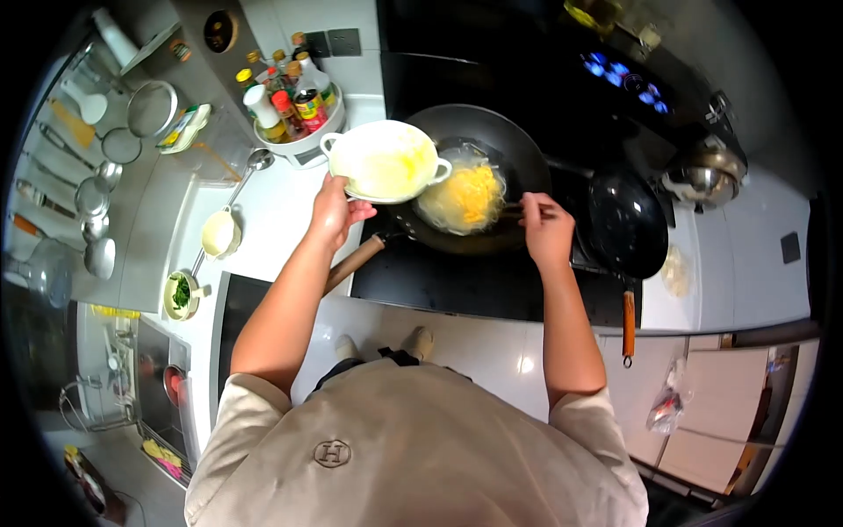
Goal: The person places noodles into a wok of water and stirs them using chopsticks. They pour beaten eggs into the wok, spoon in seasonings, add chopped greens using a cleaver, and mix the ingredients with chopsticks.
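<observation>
My left hand (336, 211) grips a white two-handled bowl (373, 162) by its near edge, tilted toward the wok, with yellow liquid coating its inside. The bowl hangs over the left rim of a large dark wok (514, 145). In the wok, a yellow egg mass (472, 193) lies in bubbling clear liquid. My right hand (546, 227) is closed around dark chopsticks (512, 211), whose tips reach toward the egg; their exact number is hard to make out. The wok's wooden handle (358, 262) points toward me, below my left forearm.
A black frying pan (625, 220) sits right of the wok, its handle over the counter edge. Sauce bottles (294, 97) crowd a round tray at the back left. Left counter: a small cream bowl (220, 234), a cup of chopped greens (181, 294). A metal kettle (702, 180) stands right.
</observation>
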Available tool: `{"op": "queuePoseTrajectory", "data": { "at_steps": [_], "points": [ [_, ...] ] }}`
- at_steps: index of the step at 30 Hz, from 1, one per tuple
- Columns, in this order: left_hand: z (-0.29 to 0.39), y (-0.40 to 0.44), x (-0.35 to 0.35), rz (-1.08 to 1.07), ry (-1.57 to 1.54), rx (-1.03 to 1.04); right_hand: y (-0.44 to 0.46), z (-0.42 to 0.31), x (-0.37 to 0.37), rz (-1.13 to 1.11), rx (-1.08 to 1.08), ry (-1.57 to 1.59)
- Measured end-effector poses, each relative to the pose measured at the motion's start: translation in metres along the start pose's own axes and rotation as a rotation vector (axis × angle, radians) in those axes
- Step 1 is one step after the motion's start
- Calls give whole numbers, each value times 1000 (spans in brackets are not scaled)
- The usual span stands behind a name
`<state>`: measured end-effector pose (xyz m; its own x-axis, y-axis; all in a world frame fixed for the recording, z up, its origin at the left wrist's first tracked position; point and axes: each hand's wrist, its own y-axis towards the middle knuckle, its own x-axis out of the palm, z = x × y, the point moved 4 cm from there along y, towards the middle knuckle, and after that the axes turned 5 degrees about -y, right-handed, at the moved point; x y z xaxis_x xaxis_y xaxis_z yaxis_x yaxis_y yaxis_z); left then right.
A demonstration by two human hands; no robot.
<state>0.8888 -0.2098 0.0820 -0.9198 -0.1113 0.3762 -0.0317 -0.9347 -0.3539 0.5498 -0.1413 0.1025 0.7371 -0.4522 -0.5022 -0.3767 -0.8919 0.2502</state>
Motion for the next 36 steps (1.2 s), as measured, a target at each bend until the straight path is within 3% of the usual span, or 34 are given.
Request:
{"op": "queuePoseTrajectory", "data": {
  "at_steps": [2,6,13,23,29,36],
  "points": [
    [2,-6,-8,10,-24,3,4,-19,3,153,-158,373],
    [21,-30,-49,34,-109,62,-2,-107,35,-8,-148,757],
    [59,-139,-230,230,-222,209,-94,-246,223,-668,-213,710],
    [36,-376,-529,843,-424,371,-364,-418,474,-1355,-290,692],
    [-9,-465,-634,1163,-470,317,-478,-450,557,-1559,-278,672],
    [-24,-433,-714,1292,-326,220,-504,-453,621,-1572,-214,590]
  ]
}}
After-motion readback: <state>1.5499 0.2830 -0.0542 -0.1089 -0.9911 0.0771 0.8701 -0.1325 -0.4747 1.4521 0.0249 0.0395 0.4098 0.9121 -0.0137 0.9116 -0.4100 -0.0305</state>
